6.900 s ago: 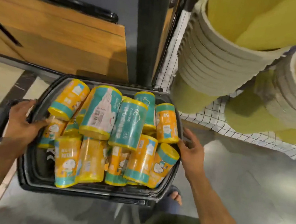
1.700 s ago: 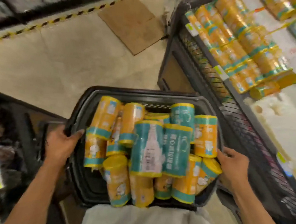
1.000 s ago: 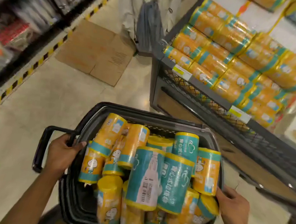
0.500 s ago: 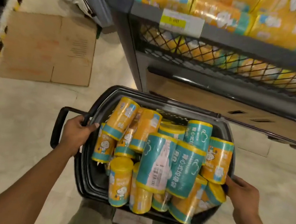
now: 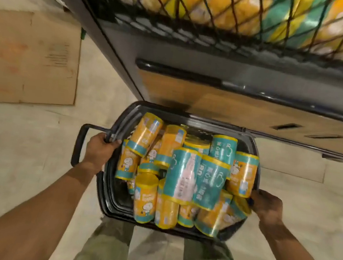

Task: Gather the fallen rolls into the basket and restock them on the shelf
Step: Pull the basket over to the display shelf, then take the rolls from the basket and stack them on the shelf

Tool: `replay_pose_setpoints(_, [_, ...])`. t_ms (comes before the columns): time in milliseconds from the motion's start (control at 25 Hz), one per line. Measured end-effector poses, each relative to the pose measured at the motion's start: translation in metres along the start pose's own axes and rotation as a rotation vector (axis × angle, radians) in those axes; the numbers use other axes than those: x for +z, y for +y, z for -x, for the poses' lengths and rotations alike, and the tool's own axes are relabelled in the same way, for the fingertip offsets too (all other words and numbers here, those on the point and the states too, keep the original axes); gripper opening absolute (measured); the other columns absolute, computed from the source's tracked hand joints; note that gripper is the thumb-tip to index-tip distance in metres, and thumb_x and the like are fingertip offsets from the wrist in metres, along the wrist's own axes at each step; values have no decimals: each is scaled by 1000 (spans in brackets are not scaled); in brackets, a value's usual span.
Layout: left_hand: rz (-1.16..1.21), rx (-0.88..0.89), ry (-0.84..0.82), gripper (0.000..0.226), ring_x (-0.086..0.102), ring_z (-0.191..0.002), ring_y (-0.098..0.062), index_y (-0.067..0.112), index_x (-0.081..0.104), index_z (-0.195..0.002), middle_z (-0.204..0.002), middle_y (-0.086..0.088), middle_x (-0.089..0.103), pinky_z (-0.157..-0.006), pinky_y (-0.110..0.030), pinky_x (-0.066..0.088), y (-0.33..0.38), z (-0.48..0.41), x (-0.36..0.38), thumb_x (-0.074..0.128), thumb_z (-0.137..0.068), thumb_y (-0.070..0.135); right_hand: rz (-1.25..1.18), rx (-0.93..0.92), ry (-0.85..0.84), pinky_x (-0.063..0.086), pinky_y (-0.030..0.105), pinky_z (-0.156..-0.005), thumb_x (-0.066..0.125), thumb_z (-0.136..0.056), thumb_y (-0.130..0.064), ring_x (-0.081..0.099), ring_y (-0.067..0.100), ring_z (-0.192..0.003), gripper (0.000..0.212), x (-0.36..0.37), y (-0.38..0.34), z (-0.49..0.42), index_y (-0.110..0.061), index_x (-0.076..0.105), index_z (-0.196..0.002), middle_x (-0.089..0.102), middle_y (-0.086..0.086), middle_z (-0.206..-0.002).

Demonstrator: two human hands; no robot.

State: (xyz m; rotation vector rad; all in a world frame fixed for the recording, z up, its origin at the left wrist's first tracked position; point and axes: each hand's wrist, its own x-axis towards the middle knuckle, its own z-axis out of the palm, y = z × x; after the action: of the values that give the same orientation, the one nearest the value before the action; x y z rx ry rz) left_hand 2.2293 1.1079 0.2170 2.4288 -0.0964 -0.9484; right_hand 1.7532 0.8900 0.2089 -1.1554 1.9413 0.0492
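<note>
Having carried the black plastic basket point(image 5: 107, 188) of orange and teal wrapped rolls point(image 5: 183, 173) over, I now hold it low before the dark mesh-fronted shelf point(image 5: 195, 54), my left hand point(image 5: 98, 151) gripping its left rim, my right hand point(image 5: 268, 207) clasping its right edge, ready for restocking.

Pale stone-look floor point(image 5: 26, 157); a flattened cardboard sheet point(image 5: 30, 57) lies on it at left, beside a dark metal rack point(image 5: 174, 51) with wire mesh point(image 5: 221, 10) and a wood-toned panel point(image 5: 242, 112)
</note>
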Motion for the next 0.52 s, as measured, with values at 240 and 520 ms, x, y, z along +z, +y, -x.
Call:
replay_pose_setpoints(240, [32, -2, -72, 15, 65, -84, -26, 13, 68, -89, -83, -8, 70, -73, -37, 52, -10, -10, 15, 79, -87, 24, 167, -62, -23, 58, 42, -76, 68, -87, -43, 71, 33, -84, 34, 3, -3, -13, -11, 76, -86, 76, 13, -82])
replay_pose_setpoints(520, [84, 94, -46, 26, 66, -107, -30, 7, 67, -110, -109, -7, 67, -77, -20, 48, 58, 149, -4, 77, -87, 8, -485, -6, -138, 56, 25, -72, 95, -59, -23, 66, 11, -82, 51, -22, -45, 121, -8, 70, -100, 68, 1, -92])
